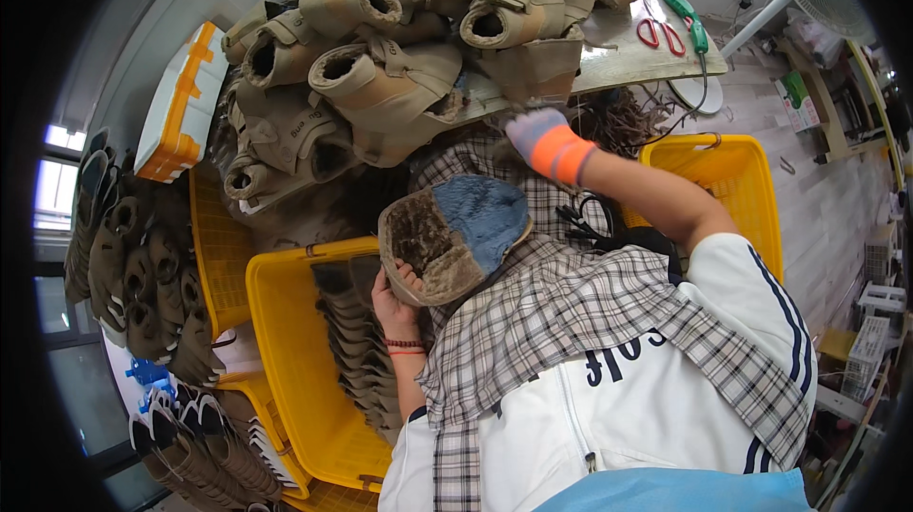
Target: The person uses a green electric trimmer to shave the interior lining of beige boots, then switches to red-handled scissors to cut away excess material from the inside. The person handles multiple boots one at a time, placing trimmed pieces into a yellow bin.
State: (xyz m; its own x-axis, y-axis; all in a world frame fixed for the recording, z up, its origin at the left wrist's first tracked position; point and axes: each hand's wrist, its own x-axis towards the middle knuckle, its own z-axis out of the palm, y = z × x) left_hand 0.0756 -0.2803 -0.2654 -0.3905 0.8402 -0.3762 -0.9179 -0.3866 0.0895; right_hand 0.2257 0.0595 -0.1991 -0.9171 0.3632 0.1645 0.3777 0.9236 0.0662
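Observation:
My bare left hand is closed on the edge of a fleece-lined shoe upper, held over my lap. Its plush inside faces up, part brown and part blue. My right hand, in a grey and orange glove, is stretched forward at the table edge, just below a hanging tan upper. Motion smears its fingers, so their grip cannot be made out. Many tan shoe uppers with fluffy linings lie heaped on the table in front.
Red-handled scissors and a green corded tool lie at the table's far right. Yellow crates stand at my left and right; the left one holds stacked dark pieces. Brown scraps hang near the right hand.

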